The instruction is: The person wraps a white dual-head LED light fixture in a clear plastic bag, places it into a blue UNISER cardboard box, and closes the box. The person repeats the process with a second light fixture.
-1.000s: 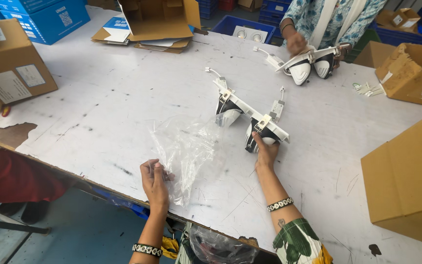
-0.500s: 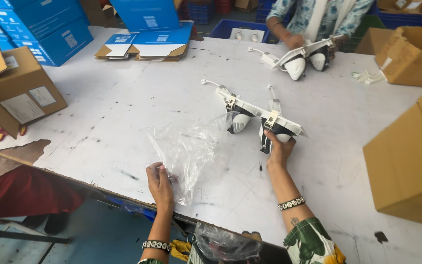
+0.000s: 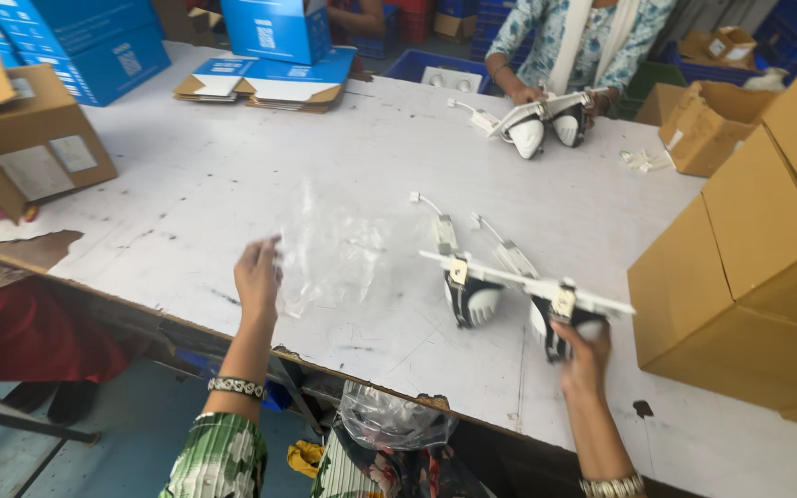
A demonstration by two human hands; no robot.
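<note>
Holding a clear plastic bag [image 3: 334, 249] in the left hand [image 3: 257, 277], right hand [image 3: 585, 355] seemingly gripping a twin light fixture [image 3: 523, 295] above the desk [image 3: 186, 184].

My left hand [image 3: 258, 274] pinches a clear, crinkly, glossy plastic bag [image 3: 329, 247]; light fitting [image 3: 526, 293] at 3 o'clock: smooth white plastic; table [image 3: 232, 175] matt, scuffed.

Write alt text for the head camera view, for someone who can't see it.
A person's left hand lifts a clear plastic bag over a scuffed white table, while the right hand grips a white twin-lamp light fitting. Across the table another person handles a similar fitting; brown cartons stand right, blue boxes far left.
</note>
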